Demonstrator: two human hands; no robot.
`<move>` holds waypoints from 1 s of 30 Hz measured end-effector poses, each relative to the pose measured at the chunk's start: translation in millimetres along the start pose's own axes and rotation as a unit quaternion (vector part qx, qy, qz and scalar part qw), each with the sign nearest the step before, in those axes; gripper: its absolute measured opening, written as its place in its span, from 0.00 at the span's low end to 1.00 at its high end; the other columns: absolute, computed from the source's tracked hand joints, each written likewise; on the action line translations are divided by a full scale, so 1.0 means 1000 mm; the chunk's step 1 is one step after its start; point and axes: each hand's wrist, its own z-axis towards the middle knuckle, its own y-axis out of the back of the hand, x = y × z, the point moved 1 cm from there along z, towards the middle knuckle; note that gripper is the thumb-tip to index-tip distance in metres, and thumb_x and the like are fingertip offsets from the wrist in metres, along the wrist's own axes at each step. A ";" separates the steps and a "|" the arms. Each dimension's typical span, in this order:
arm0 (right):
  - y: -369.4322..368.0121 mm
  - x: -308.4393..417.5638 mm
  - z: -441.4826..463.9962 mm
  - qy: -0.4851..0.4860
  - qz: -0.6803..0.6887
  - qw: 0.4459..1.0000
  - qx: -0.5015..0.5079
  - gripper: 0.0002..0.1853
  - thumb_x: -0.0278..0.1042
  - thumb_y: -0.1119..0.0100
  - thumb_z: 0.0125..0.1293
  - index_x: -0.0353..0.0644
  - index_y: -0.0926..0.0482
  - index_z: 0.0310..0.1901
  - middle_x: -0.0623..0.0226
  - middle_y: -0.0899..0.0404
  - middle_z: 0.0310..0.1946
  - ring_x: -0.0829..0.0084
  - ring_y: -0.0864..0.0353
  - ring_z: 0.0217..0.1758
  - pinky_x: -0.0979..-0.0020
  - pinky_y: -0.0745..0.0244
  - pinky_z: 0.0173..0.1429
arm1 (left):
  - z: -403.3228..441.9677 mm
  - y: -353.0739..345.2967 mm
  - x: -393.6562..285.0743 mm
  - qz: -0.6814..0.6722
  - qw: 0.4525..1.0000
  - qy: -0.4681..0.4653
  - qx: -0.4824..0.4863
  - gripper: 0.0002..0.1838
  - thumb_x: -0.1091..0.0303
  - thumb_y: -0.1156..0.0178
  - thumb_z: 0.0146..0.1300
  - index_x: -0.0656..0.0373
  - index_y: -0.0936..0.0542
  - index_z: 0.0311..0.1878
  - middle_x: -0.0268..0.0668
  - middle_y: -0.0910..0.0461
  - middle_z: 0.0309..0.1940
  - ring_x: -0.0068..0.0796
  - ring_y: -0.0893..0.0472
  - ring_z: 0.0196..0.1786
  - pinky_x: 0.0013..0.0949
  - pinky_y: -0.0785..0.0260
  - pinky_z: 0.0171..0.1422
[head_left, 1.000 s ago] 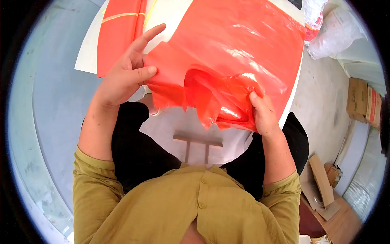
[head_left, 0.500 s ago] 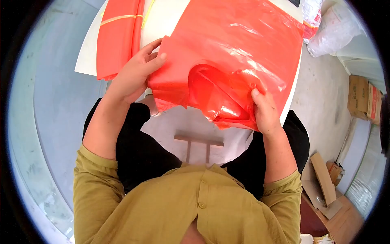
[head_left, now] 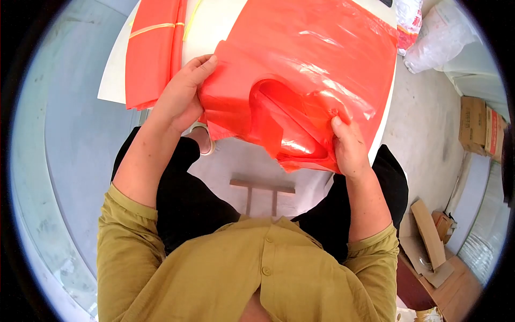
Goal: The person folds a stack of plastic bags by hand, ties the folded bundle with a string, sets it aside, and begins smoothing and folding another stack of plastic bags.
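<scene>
A stack of red plastic bags (head_left: pixel 316 59) lies over the front of the white table, its cut-out opening and handles toward me. At the left handle, my left hand (head_left: pixel 185 94) holds the edge, its fingers partly hidden by the plastic. My right hand (head_left: pixel 351 147) is closed on the crumpled right handle, thumb on top. Between the hands, the plastic around the curved cut-out sags below the table edge. To the left lies a folded bundle of red plastic bags (head_left: pixel 153 59), bound with a yellow tie.
The white table (head_left: pixel 209 27) shows between the red bundles. White plastic sacks (head_left: pixel 442 37) stand at the upper right. Cardboard boxes (head_left: pixel 473 126) sit by the right wall, with loose cardboard (head_left: pixel 429 236) lower down. A wooden bar frame (head_left: pixel 263 186) is between my legs.
My left hand has shifted slightly down, and the left handle's edge has moved with it. My right hand keeps its hold almost in place.
</scene>
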 end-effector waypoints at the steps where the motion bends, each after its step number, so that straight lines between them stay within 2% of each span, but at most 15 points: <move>1: 0.000 0.000 0.000 -0.001 0.000 1.000 0.001 0.29 0.42 0.51 0.83 0.27 0.31 0.74 0.54 0.24 0.71 0.64 0.24 0.74 0.60 0.31 0.78 | -0.001 -0.001 0.000 -0.002 1.000 0.009 0.000 0.28 0.54 0.43 0.82 0.63 0.30 0.75 0.46 0.24 0.73 0.39 0.22 0.73 0.46 0.26 0.77; 5: 0.001 -0.001 0.000 -0.001 0.001 1.000 0.003 0.29 0.42 0.50 0.83 0.28 0.31 0.74 0.54 0.24 0.72 0.64 0.25 0.74 0.59 0.31 0.79 | 0.000 0.002 0.003 -0.008 0.998 0.032 0.046 0.28 0.54 0.42 0.82 0.63 0.29 0.74 0.46 0.22 0.70 0.39 0.20 0.71 0.46 0.24 0.75; 8: -0.002 0.000 0.000 0.004 0.001 1.000 -0.003 0.29 0.43 0.50 0.83 0.28 0.32 0.75 0.54 0.24 0.72 0.63 0.25 0.75 0.59 0.31 0.79 | -0.005 -0.006 0.000 -0.001 0.999 0.039 0.023 0.28 0.54 0.42 0.82 0.64 0.29 0.74 0.46 0.22 0.70 0.38 0.19 0.70 0.45 0.23 0.75; 11: 0.000 -0.002 0.000 0.007 -0.009 1.000 -0.008 0.30 0.43 0.50 0.83 0.29 0.33 0.76 0.55 0.25 0.73 0.63 0.26 0.76 0.59 0.33 0.80 | 0.001 0.001 0.003 -0.008 0.999 0.026 0.045 0.34 0.51 0.39 0.81 0.70 0.33 0.75 0.49 0.24 0.71 0.39 0.20 0.71 0.46 0.21 0.72; 19: 0.002 0.001 0.001 -0.003 -0.006 1.000 0.012 0.31 0.43 0.50 0.83 0.30 0.35 0.77 0.55 0.27 0.74 0.62 0.27 0.77 0.58 0.34 0.81 | 0.007 -0.004 0.005 -0.018 0.997 0.032 0.066 0.33 0.50 0.38 0.80 0.67 0.31 0.74 0.47 0.22 0.70 0.37 0.19 0.70 0.45 0.21 0.72; 25: -0.006 0.011 0.002 -0.007 0.081 0.995 0.053 0.31 0.43 0.50 0.82 0.31 0.35 0.77 0.54 0.28 0.75 0.61 0.28 0.78 0.57 0.35 0.82 | 0.011 -0.008 0.005 -0.030 0.998 0.035 0.049 0.32 0.51 0.38 0.80 0.67 0.30 0.73 0.46 0.22 0.70 0.37 0.19 0.70 0.44 0.22 0.73; 30: 0.003 0.003 0.005 0.022 0.077 0.996 -0.039 0.30 0.42 0.51 0.82 0.32 0.34 0.77 0.56 0.28 0.76 0.60 0.30 0.80 0.56 0.38 0.84 | 0.017 -0.009 0.005 -0.048 0.996 0.037 0.061 0.30 0.52 0.38 0.81 0.67 0.29 0.72 0.46 0.22 0.69 0.37 0.19 0.70 0.44 0.24 0.75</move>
